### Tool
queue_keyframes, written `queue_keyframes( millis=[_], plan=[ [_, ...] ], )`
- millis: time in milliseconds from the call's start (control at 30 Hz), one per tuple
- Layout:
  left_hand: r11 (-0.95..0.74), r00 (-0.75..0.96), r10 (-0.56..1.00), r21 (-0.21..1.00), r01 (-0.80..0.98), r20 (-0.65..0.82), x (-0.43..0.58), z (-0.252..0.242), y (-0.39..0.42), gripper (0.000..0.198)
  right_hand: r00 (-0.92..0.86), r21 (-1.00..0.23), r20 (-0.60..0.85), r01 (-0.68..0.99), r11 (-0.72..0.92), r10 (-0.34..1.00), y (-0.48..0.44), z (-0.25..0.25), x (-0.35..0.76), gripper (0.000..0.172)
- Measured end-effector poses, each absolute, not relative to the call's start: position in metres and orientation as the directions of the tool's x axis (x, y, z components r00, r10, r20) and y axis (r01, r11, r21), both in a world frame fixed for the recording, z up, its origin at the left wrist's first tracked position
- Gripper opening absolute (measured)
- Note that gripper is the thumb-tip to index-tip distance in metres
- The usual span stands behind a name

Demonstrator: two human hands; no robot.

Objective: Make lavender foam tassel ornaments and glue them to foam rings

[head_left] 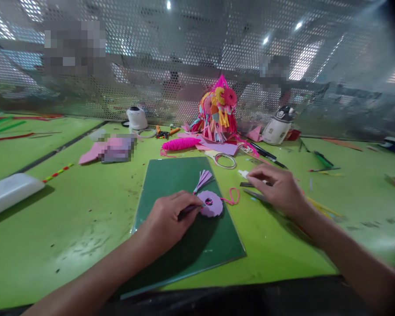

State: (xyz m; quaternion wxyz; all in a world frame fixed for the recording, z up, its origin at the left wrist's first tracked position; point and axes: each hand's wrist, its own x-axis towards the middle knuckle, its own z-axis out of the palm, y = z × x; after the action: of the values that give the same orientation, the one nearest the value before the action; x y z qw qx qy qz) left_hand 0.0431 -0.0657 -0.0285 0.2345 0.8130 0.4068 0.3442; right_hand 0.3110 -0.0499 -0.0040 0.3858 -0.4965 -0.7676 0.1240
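A scalloped lilac paper disc (213, 210) with a hole in its middle lies on a dark green cutting mat (171, 175). My left hand (167, 215) is closed at the disc's left edge, pinching a shaded purple paper tassel (185, 212) whose tip meets the disc. Above it, another lilac paper tassel (203, 180) sits against the disc. Pink yarn (232, 196) loops out from the disc's right side. Right of the mat, my right hand (278, 186) is pinched on a small white glue tube (242, 174). Dark metal blades (255, 194) lie under that hand, their handles hidden.
Behind the mat are a pink yarn bundle (181, 144), a tape roll (225, 161), black pens (266, 153) and a colourful tasselled ornament (219, 109). A penguin-like container (278, 127) stands at right, a white box (13, 193) at left. A perforated metal screen (151, 66) borders the table.
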Motion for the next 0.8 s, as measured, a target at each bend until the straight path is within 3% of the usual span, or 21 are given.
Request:
queue_keyframes(
  millis=[100,233,467,800],
  plan=[
    [-0.614,0.463,0.784,0.628,0.477,0.414,0.046,-0.030,-0.066,0.015,-0.305,-0.616,0.419,0.597,0.514,0.855,-0.070,-0.004,0.294,0.010],
    [-0.582,0.478,0.799,0.666,0.466,0.365,0.050,-0.029,-0.067,0.013,-0.520,-0.474,0.477,0.527,0.706,0.709,-0.093,-0.019,0.251,0.014],
    [-0.361,0.465,0.872,0.846,0.393,0.156,0.046,-0.020,-0.069,0.014,-0.461,-0.445,0.575,0.518,0.731,0.676,-0.090,-0.036,0.234,0.017],
    [-0.104,0.378,0.925,0.941,0.321,-0.027,0.043,-0.026,-0.060,0.019,-0.548,-0.389,0.535,0.515,0.764,0.642,-0.094,-0.037,0.235,0.023]
  ],
)
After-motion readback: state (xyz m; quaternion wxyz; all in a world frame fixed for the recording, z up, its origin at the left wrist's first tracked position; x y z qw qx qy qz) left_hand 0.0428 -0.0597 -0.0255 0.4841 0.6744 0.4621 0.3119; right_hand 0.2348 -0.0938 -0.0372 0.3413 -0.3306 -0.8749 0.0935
